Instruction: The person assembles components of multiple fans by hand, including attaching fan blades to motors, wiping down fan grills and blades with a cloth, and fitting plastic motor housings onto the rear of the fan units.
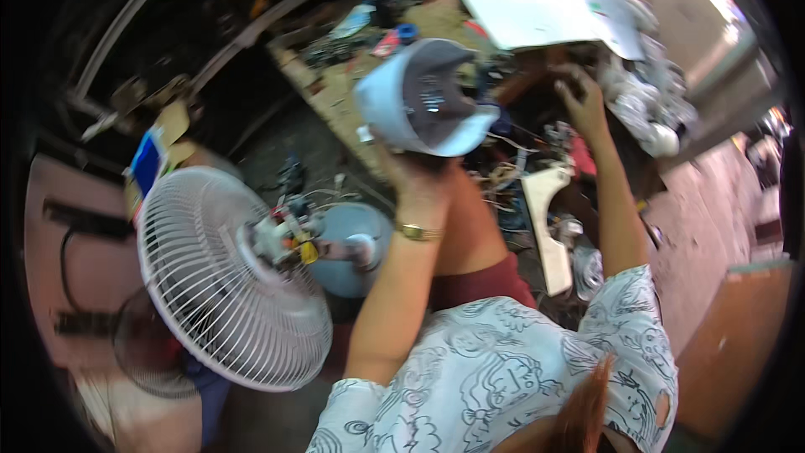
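Observation:
My left hand [409, 169] holds up a light grey plastic housing [386, 101] with a dark hollow inside, mostly covering my fingers. My right hand [579, 96] reaches over the back of the workbench, fingers loosely bent and apart, near a white sheet [528, 17] and a pile of white bundles. A fan with a white wire cage [210, 260] stands at my left, its wired motor part [277, 239] exposed above a grey round base [348, 277].
The cluttered wooden bench [323, 92] holds wires and small parts. A cream plastic piece [541, 235] lies right of my leg. White bundles [637, 101] fill the back right. Another dark fan cage [151, 352] is at lower left, and a brown board [729, 352] at lower right.

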`<state>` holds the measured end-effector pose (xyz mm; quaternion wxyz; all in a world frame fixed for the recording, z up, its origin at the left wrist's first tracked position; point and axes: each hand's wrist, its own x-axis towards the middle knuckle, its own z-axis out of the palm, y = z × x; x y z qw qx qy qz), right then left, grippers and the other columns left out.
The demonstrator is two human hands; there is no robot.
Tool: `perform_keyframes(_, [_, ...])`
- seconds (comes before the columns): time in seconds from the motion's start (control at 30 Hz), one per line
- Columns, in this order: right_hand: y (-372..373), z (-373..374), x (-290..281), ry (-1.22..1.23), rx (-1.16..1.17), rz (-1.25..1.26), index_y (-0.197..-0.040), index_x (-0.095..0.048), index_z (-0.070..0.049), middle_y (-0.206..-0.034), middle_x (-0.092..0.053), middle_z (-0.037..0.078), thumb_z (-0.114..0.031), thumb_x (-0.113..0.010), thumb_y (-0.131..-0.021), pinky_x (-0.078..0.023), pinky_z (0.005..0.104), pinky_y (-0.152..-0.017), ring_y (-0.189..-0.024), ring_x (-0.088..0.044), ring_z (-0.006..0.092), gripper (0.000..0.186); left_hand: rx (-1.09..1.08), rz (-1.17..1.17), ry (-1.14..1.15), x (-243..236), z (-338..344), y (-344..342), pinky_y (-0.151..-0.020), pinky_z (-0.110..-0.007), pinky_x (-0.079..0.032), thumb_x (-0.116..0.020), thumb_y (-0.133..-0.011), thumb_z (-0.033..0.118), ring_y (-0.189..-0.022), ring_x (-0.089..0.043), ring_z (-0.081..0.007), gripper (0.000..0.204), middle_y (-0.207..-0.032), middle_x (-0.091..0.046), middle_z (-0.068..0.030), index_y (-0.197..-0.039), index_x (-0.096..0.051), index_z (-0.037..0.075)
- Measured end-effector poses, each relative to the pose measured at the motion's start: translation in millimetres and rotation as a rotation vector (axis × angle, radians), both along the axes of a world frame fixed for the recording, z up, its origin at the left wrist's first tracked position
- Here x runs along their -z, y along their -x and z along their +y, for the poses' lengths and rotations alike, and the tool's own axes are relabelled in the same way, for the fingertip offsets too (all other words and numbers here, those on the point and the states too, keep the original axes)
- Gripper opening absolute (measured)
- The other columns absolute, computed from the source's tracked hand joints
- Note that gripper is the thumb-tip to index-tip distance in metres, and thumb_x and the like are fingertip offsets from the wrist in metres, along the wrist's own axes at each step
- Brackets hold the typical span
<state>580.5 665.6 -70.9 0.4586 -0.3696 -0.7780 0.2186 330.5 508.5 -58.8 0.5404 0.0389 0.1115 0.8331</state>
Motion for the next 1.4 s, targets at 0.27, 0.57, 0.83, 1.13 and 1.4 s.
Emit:
perform_keyframes(0.27, [-235, -115, 107, 0.235, 0.809, 0.016, -0.101, -0.069, -0.004, -0.087, -0.069, 0.010, -0.012, -0.060, -0.090, -0.049, 0.0319, -0.070, -0.078, -0.064, 0.0178, 0.016, 0.243, -0.069, -0.192, 11, 16, 16, -0.107, -0.065, -0.031, -0.063, -0.081, 0.057, -0.131, -0.042, -0.0383, 0.075, -0.143, -0.046, -0.0135, -0.140, -0.045, 0.015])
perform_keyframes(0.57, [-247, -118, 225, 0.270, 0.798, -0.513, -0.095, -0.070, -0.004, -0.095, -0.067, 0.017, -0.015, -0.058, -0.087, -0.050, 0.0435, -0.080, -0.088, -0.065, 0.0364, 0.018, 0.231, -0.058, -0.230, 8, 1, 37, -0.110, -0.060, -0.029, -0.060, -0.088, 0.045, -0.132, -0.042, -0.0381, 0.063, -0.142, -0.047, -0.0165, -0.137, -0.048, 0.008])
perform_keyframes(0.83, [-223, -127, 269, 0.264, 0.820, -0.432, -0.100, -0.067, -0.004, -0.099, -0.065, 0.015, -0.008, -0.059, -0.082, -0.049, 0.0442, -0.083, -0.093, -0.060, 0.0371, 0.020, 0.369, -0.252, -0.257, 4, -26, 14, -0.109, -0.053, -0.036, -0.060, -0.090, 0.026, -0.128, -0.044, -0.0393, 0.052, -0.135, -0.052, -0.0207, -0.133, -0.049, -0.001])
perform_keyframes(1.13, [-140, -259, 228, 0.481, 0.242, -0.311, -0.083, -0.058, -0.002, -0.078, -0.058, 0.018, -0.011, -0.063, -0.085, -0.047, 0.0433, -0.065, -0.072, -0.058, 0.0372, 0.010, 0.415, -0.235, -0.100, 32, -37, -6, -0.106, -0.054, -0.038, -0.062, -0.086, 0.025, -0.121, -0.051, -0.0366, 0.046, -0.129, -0.057, -0.0201, -0.124, -0.058, 0.000])
perform_keyframes(1.4, [-177, -398, 283, 0.578, 0.321, -0.689, -0.090, -0.061, -0.002, -0.091, -0.061, 0.016, -0.013, -0.063, -0.081, -0.050, 0.0437, -0.073, -0.085, -0.060, 0.0353, 0.015, 0.457, -0.235, -0.109, 53, -37, -9, -0.110, -0.057, -0.031, -0.057, -0.090, 0.033, -0.129, -0.044, -0.0387, 0.055, -0.135, -0.051, -0.0224, -0.134, -0.048, 0.000])
